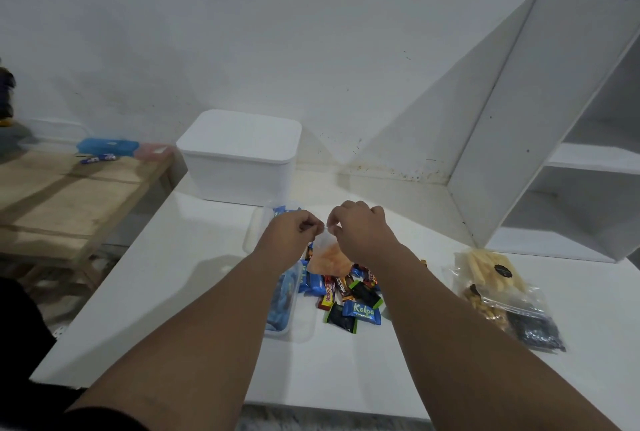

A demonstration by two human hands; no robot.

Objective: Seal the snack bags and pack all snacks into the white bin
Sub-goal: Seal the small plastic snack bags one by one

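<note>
Both my hands hold up a small clear bag of orange snacks (327,259) above the white table. My left hand (294,231) pinches the bag's top edge at its left end, and my right hand (360,226) pinches it at the right end. Under the bag lies a heap of small wrapped snacks (349,295), among them a blue Kalpa pack (362,311). The white bin (239,158) stands behind my hands with its lid on. Clear snack bags (505,295) lie at the right, holding pale sticks, nuts and something dark.
A clear plastic container (285,302) with blue packs sits left of the heap. A white shelf unit (554,125) stands at the back right. A wooden bench (69,195) at the left carries a blue box (107,146). The table's front edge (311,408) is close.
</note>
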